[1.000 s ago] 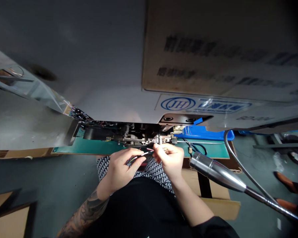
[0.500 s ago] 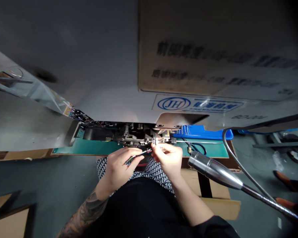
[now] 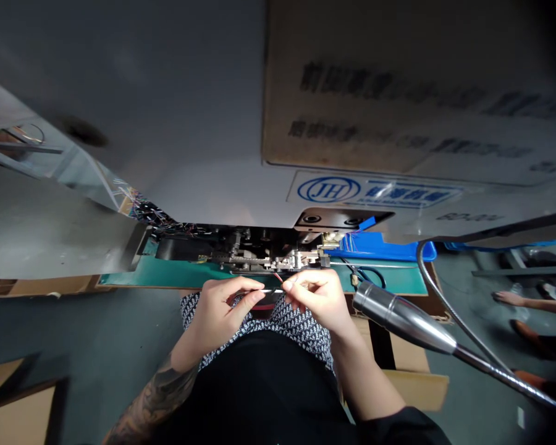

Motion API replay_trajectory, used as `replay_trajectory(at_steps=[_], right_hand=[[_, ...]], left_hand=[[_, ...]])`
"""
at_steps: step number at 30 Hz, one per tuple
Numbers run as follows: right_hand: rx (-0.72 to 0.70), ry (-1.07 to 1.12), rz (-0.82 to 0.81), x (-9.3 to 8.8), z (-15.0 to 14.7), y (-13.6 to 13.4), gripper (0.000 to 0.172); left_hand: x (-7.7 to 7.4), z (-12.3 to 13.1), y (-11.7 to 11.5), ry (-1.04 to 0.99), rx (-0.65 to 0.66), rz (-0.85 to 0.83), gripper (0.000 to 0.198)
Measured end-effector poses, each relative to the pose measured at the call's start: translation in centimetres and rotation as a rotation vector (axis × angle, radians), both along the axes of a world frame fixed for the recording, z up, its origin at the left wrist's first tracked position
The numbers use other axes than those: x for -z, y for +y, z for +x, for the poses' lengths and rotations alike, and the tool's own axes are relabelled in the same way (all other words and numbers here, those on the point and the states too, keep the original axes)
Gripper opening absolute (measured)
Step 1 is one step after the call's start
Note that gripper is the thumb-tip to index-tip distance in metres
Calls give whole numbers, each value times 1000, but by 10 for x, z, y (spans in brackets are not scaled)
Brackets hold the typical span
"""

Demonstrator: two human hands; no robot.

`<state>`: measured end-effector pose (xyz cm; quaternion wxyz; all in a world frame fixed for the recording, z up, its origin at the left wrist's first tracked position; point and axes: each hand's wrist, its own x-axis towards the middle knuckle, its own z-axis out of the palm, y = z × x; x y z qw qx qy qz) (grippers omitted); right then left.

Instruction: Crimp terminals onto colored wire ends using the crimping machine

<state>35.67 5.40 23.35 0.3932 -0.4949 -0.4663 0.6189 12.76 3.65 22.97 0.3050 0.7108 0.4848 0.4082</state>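
Observation:
Thin wires stretch between my two hands, just in front of the machine's metal head. My left hand pinches them between thumb and forefinger. Opposite it, my right hand grips the same wires, with its other fingers curled under. A short red wire end sticks up near my right fingertips, towards the machine. Right behind the hands is the crimping-like metal mechanism under the large grey machine housing. The ends inside my fingers are hidden.
A green worktop runs below the machine. On the right lie a blue tray with wires and dark-handled scissors. A metal gooseneck lamp reaches in from the right. Another person's arm shows at far right.
My right hand has drawn slightly back from the mechanism, and the wires are now held straighter between my hands. Part of the mechanism has moved up. A person's arm has appeared at far right.

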Motion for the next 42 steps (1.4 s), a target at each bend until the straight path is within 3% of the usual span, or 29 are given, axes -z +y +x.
replay_trajectory(at_steps=[10,14,19,25,29,32,37,42], right_hand=[[347,-26,74,0,-23,-7,30],[391,-52,84,-1,-28,-6,40],[411,-61,68,0,-32,-5,38],[410,-91,112,15,-31,-3,41],[356,-138,144,16,-26,-3,37],[235,-148,129,9,-21,-3,30],[53,-97,79,0,-7,1,38],[-92,-233,312,-5,7,3,21]], left_hand=[[7,11,-3,30,-63,122,7],[8,14,-3,53,-79,157,7],[11,12,-3,60,-91,163,8],[12,12,-4,59,-90,185,7],[11,10,-3,73,-49,260,9],[9,6,-2,106,-4,299,11],[7,1,-1,82,25,240,9],[5,-4,-1,61,51,144,6]])
